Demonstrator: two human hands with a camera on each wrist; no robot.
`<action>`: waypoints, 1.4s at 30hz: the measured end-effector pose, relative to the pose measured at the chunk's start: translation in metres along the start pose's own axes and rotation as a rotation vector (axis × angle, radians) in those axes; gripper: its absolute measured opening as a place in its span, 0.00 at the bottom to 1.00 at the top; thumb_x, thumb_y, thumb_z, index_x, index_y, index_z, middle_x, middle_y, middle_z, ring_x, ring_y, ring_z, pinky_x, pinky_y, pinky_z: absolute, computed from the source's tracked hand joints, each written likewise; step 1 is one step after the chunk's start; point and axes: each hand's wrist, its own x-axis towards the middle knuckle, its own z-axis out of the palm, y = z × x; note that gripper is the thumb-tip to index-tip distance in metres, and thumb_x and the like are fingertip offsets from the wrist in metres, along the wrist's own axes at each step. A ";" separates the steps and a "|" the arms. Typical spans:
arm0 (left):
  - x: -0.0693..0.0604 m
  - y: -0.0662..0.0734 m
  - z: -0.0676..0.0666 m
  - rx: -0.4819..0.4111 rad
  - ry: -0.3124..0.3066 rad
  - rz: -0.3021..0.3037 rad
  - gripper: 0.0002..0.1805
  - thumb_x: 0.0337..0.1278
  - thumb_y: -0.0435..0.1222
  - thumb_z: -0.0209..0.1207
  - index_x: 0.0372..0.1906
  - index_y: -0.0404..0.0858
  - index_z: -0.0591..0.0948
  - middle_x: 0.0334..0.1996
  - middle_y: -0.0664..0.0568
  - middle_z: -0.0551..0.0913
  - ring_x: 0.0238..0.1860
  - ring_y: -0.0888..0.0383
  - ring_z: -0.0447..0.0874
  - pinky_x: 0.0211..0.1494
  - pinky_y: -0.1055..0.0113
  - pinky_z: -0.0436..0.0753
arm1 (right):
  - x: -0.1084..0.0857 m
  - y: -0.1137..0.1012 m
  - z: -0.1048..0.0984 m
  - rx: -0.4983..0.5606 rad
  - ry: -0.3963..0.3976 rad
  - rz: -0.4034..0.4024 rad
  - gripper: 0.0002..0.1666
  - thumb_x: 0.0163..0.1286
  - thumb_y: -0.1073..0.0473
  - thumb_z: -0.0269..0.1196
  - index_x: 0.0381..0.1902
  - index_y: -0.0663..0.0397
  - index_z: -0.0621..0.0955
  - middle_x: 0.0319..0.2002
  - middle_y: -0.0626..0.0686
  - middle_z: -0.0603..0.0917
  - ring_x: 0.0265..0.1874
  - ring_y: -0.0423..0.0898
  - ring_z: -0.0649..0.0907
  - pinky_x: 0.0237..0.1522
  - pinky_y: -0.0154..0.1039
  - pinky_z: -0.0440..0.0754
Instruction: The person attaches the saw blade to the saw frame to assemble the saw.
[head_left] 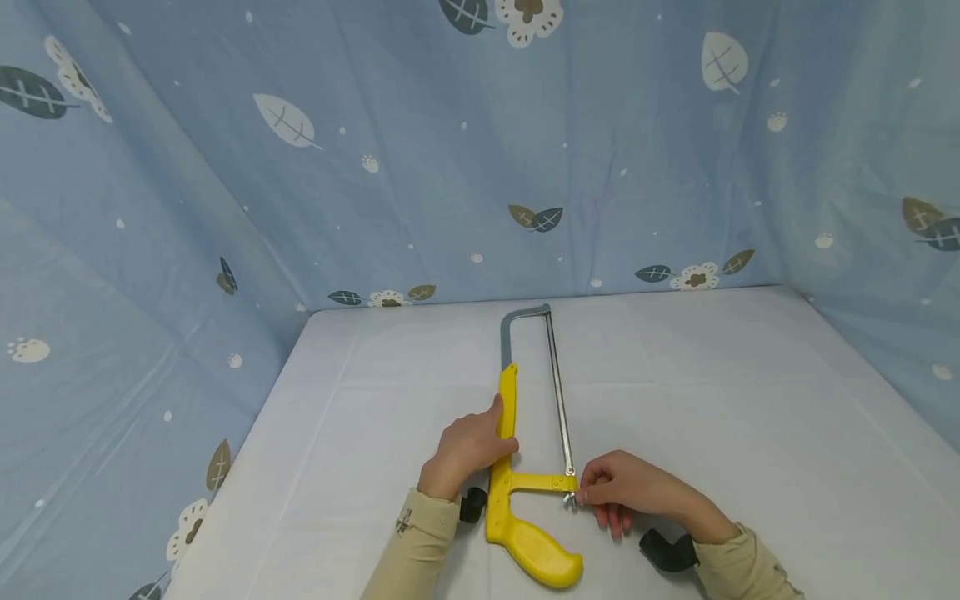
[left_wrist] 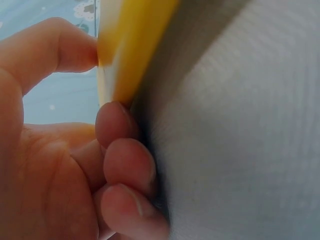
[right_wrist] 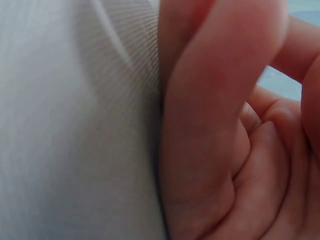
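Observation:
A hacksaw (head_left: 542, 554) with a yellow handle and grey front bow lies flat on the white tabletop, its handle toward me. My left hand (head_left: 467, 448) grips the yellow part of its frame; in the left wrist view the thumb and fingertips press on the yellow edge (left_wrist: 142, 40). Along the right side runs the thin metal blade (head_left: 558, 387), attached at both ends. At its near end sits a small silver wing nut (head_left: 570, 501), pinched by the thumb and index finger of my right hand (head_left: 637, 486). The right wrist view shows only curled fingers (right_wrist: 205, 120); the nut is hidden there.
The white-covered table (head_left: 390, 400) ends at a blue patterned curtain (head_left: 450, 167) behind and on both sides. Black wrist devices (head_left: 667, 552) show at both cuffs, close to the tabletop.

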 end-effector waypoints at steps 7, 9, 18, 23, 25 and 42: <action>0.000 -0.001 0.000 0.012 -0.002 0.000 0.43 0.47 0.49 0.54 0.69 0.41 0.54 0.24 0.52 0.72 0.22 0.56 0.69 0.24 0.65 0.65 | 0.001 0.000 0.000 -0.004 -0.014 0.019 0.14 0.61 0.51 0.59 0.31 0.57 0.81 0.17 0.55 0.79 0.09 0.43 0.75 0.12 0.32 0.70; 0.001 -0.001 0.001 0.010 -0.002 -0.001 0.42 0.47 0.49 0.54 0.69 0.41 0.53 0.24 0.52 0.72 0.22 0.56 0.69 0.24 0.65 0.65 | 0.001 0.000 0.000 -0.003 -0.017 0.024 0.14 0.61 0.51 0.58 0.31 0.57 0.81 0.17 0.55 0.80 0.09 0.43 0.76 0.12 0.32 0.70; 0.002 -0.001 0.003 0.007 -0.006 -0.013 0.43 0.47 0.49 0.54 0.69 0.42 0.54 0.25 0.52 0.72 0.22 0.56 0.69 0.24 0.65 0.65 | 0.001 -0.002 0.003 0.025 -0.029 0.040 0.18 0.62 0.47 0.56 0.31 0.57 0.81 0.18 0.56 0.80 0.10 0.43 0.75 0.13 0.32 0.70; 0.001 -0.001 0.001 0.011 -0.006 -0.011 0.43 0.46 0.49 0.54 0.69 0.41 0.54 0.26 0.52 0.73 0.23 0.56 0.69 0.24 0.65 0.66 | 0.002 -0.003 0.004 0.024 -0.032 0.033 0.18 0.62 0.48 0.56 0.30 0.58 0.81 0.17 0.56 0.79 0.10 0.43 0.75 0.13 0.32 0.70; 0.000 0.000 0.001 0.012 -0.005 -0.008 0.43 0.46 0.49 0.54 0.68 0.41 0.54 0.26 0.52 0.73 0.23 0.56 0.69 0.25 0.65 0.66 | 0.001 -0.004 0.004 0.023 -0.033 0.035 0.18 0.62 0.48 0.56 0.30 0.58 0.81 0.17 0.55 0.79 0.10 0.43 0.75 0.13 0.32 0.70; 0.000 0.000 0.000 0.017 -0.010 -0.008 0.42 0.47 0.49 0.54 0.68 0.41 0.54 0.27 0.51 0.74 0.23 0.56 0.69 0.25 0.65 0.66 | -0.001 -0.004 0.001 0.004 -0.026 0.024 0.14 0.61 0.51 0.58 0.31 0.56 0.81 0.16 0.54 0.78 0.10 0.42 0.74 0.13 0.32 0.71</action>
